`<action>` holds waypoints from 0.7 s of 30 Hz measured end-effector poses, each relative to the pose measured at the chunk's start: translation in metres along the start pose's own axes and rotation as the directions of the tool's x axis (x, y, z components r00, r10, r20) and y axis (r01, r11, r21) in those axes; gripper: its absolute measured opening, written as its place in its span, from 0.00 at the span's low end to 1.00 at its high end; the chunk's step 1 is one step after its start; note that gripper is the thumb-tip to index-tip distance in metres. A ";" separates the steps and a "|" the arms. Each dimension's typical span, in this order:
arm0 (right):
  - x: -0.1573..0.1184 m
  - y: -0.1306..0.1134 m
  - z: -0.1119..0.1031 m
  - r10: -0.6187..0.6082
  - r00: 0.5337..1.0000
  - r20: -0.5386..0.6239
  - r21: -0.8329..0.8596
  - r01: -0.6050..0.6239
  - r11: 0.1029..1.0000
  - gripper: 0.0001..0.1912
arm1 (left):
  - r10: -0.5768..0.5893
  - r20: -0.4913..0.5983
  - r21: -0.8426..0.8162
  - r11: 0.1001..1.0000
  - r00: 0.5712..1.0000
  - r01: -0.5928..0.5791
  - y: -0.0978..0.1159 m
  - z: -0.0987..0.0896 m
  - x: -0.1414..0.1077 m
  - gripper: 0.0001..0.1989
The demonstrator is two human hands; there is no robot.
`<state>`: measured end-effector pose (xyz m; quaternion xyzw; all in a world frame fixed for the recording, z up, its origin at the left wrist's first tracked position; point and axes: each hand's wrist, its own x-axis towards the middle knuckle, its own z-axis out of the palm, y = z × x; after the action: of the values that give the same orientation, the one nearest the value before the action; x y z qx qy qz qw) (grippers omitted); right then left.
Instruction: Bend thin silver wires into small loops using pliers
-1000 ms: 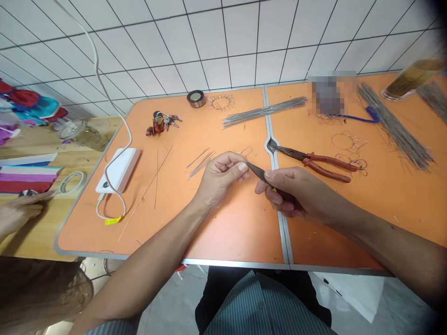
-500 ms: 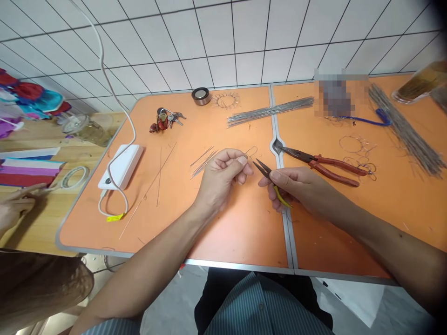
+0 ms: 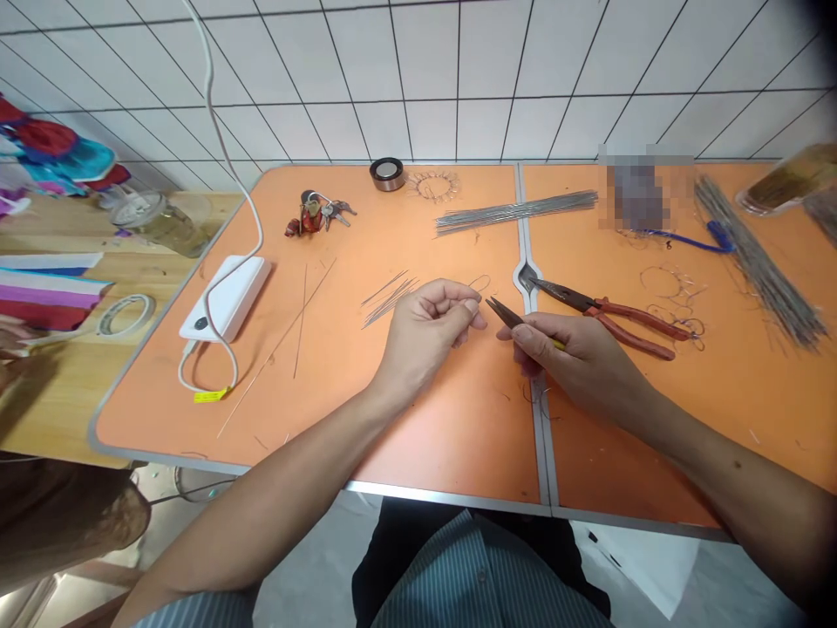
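Note:
My left hand (image 3: 432,327) is closed in a pinch above the orange table, thumb against fingertips. A thin bent wire (image 3: 481,282) shows as a small loop just past its fingertips. My right hand (image 3: 568,353) is wrapped round small needle-nose pliers (image 3: 502,312) with dark jaws and a yellow handle that is mostly hidden. The pliers' tips point at my left fingertips, a small gap apart; nothing shows between the jaws. Larger pliers with red handles (image 3: 637,327) lie behind my right hand. Short cut wires (image 3: 391,299) lie behind my left hand.
A wire bundle (image 3: 516,212) and a thicker bundle (image 3: 762,266) lie toward the back. Keys (image 3: 320,212), a tape roll (image 3: 387,174), a corded white power bank (image 3: 226,296) and wire rings (image 3: 667,269) are around. A co-worker's hand (image 3: 11,344) is at far left.
The view has shifted slightly. My right hand has turned the small pliers, so their yellow handle shows less. My left hand keeps its pinch. The co-worker's hand has drawn back leftward.

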<state>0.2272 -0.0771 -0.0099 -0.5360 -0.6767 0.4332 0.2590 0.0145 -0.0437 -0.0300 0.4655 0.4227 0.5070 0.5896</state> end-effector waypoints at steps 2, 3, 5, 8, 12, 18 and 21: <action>0.000 0.001 0.000 -0.049 0.999 -0.011 -0.047 0.048 0.998 0.25 | -0.005 0.003 0.013 1.000 1.000 0.005 0.001 0.000 0.000 0.04; 0.001 0.002 0.000 -0.074 0.997 -0.015 -0.071 0.073 0.995 0.25 | -0.006 0.006 0.019 1.000 1.000 0.006 0.001 0.000 0.000 0.04; 0.001 0.003 0.001 -0.116 0.993 -0.024 -0.113 0.112 0.987 0.25 | -0.005 0.013 0.031 1.000 1.000 0.004 0.001 0.000 0.000 0.04; 0.001 0.003 0.001 -0.140 0.990 -0.035 -0.158 0.133 0.978 0.24 | -0.007 0.020 0.040 0.999 1.000 0.006 0.000 0.000 0.000 0.04; 0.001 0.004 0.002 -0.138 0.990 -0.040 -0.177 0.129 0.976 0.24 | -0.009 0.023 0.056 0.998 1.000 0.008 0.000 0.000 -0.001 0.04; 0.001 0.003 0.002 -0.168 0.984 -0.058 -0.208 0.152 0.966 0.25 | -0.014 0.015 0.091 0.996 1.000 0.012 0.003 0.001 -0.002 0.04; 0.000 0.001 0.002 -0.184 0.981 -0.059 -0.226 0.167 0.960 0.24 | 0.006 0.010 0.133 0.991 1.000 -0.007 0.003 0.001 -0.003 0.03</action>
<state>0.2258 -0.0773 -0.0124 -0.5160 -0.7544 0.3094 0.2623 0.0149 -0.0462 -0.0264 0.5076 0.4511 0.4773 0.5577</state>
